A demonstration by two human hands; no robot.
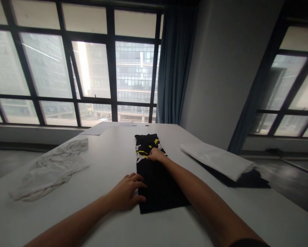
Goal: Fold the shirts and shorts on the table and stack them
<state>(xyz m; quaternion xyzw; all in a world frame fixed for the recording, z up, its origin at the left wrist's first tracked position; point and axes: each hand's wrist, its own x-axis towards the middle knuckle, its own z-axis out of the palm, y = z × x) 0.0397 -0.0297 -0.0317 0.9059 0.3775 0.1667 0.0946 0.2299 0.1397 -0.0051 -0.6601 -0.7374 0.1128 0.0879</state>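
Crumpled white cloth (51, 168) far left on white table (112, 151), left hand (125, 195) flat, fingers spread on near left edge of folded black garment (156, 181) at table centre, right hand (156, 155) outstretched, pinching its yellow-white print, lettering unreadable, folded white-and-black stack (220, 159) right.

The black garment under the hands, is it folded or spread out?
Folded: the black garment lies as one narrow strip with straight edges.

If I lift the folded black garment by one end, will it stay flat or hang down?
The black garment is thin folded cloth, so it would probably droop and unfold. It looks light. On the smooth white table it likely slides easily.
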